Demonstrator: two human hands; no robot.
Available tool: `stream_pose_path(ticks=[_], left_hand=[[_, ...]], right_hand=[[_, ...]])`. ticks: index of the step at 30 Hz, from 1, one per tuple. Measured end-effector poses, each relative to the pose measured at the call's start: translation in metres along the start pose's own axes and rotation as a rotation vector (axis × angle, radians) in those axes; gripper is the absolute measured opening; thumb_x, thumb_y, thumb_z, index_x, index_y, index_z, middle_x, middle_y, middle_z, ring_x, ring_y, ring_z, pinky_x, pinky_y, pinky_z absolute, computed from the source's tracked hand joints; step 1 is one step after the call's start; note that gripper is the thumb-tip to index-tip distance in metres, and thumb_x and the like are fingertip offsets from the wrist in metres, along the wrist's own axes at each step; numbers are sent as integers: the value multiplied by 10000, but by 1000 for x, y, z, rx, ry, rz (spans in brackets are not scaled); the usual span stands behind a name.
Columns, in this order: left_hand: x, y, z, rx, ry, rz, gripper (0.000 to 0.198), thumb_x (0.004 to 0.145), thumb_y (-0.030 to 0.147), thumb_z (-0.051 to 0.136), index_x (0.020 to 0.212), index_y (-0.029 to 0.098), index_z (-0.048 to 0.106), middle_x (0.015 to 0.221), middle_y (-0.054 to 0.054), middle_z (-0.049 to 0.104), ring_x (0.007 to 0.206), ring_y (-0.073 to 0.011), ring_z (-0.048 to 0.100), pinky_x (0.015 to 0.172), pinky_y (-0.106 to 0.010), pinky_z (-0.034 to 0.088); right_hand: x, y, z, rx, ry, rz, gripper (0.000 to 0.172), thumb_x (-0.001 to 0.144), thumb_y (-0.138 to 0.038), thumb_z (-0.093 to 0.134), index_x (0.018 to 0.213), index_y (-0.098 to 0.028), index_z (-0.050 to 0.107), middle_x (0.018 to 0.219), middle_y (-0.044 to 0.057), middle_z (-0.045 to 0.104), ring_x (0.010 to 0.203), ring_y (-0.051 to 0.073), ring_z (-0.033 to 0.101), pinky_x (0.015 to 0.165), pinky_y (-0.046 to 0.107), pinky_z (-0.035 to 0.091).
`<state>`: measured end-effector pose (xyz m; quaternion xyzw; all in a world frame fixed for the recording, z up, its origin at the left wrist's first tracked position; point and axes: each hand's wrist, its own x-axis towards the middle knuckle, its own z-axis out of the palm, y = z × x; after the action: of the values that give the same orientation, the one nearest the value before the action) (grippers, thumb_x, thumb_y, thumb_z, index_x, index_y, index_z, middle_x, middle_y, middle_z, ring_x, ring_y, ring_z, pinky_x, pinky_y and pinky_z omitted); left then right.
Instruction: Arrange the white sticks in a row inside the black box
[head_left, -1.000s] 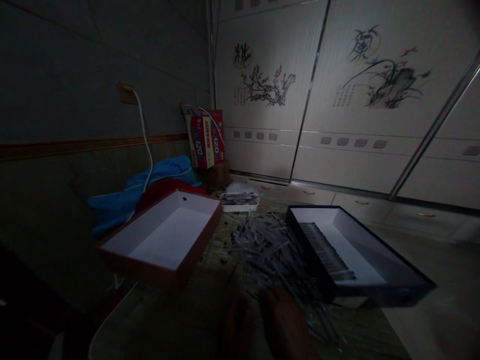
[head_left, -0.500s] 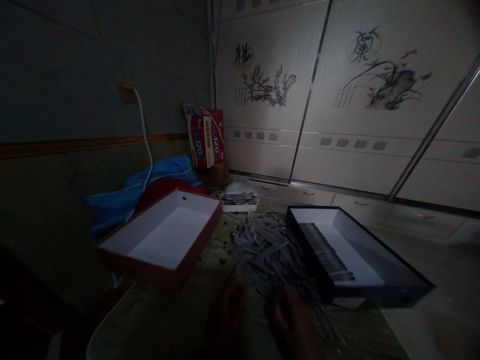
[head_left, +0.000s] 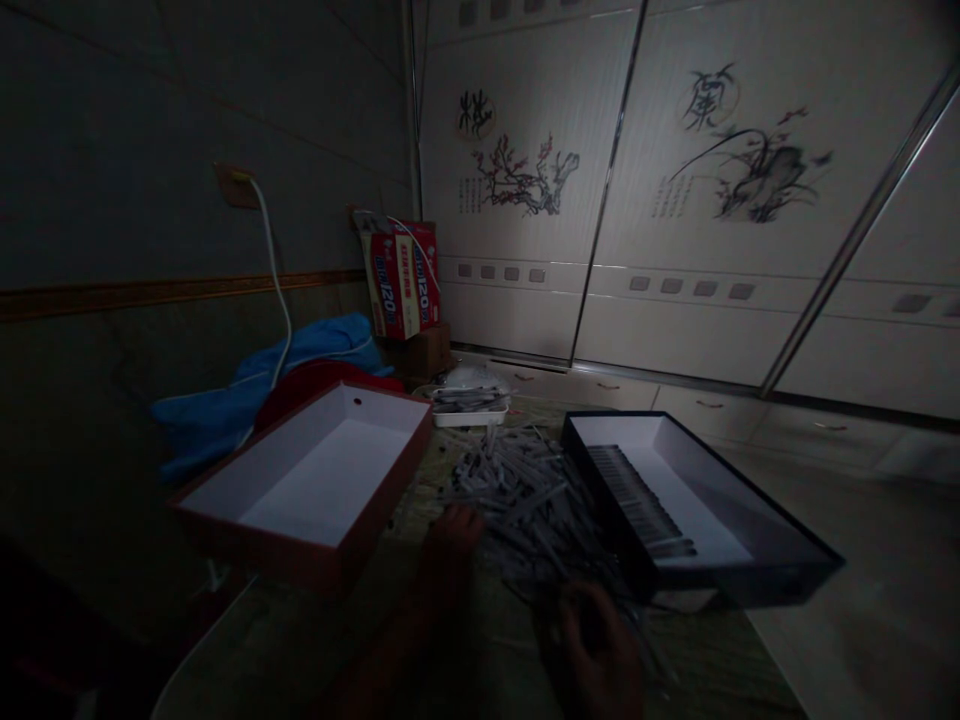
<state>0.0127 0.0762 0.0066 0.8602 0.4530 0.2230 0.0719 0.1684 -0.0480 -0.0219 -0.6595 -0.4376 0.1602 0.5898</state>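
Observation:
A loose heap of thin, clear-grey, pen-like sticks (head_left: 525,490) lies on the table between two open boxes. My left hand (head_left: 452,535) is at the heap's near left edge, its fingers bent and close together; whatever they pinch is lost in the dark. Lower down, my right hand (head_left: 600,640) curls at the near end of the heap, thumb and fingers drawn in. What it grips is too dark to name. Inside the dark-blue box (head_left: 750,585) on the right, a row of similar sticks (head_left: 641,500) lies side by side along the left wall.
A red-brown box (head_left: 262,550) with a white inside stands at left. Behind the heap is a white tray (head_left: 471,419) with more sticks. Farther back are a blue cloth (head_left: 300,350), a red carton (head_left: 401,280), a white cable (head_left: 274,260) and sliding cabinet doors (head_left: 525,310).
My left hand has moved forward to the edge of the heap. My right hand has shifted slightly down and right. The whole view has swung a little to the right.

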Motion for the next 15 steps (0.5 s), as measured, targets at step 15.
stream_pose_path(ticks=[15], left_hand=[[-30, 22, -28, -1059, 414, -561, 224, 706, 375, 595, 810, 180, 630, 825, -80, 692, 817, -231, 645, 736, -332, 510]], right_hand=[[5, -24, -9, -32, -32, -326, 251, 885, -424, 449, 858, -243, 619, 801, 31, 661, 723, 178, 631, 628, 241, 483]])
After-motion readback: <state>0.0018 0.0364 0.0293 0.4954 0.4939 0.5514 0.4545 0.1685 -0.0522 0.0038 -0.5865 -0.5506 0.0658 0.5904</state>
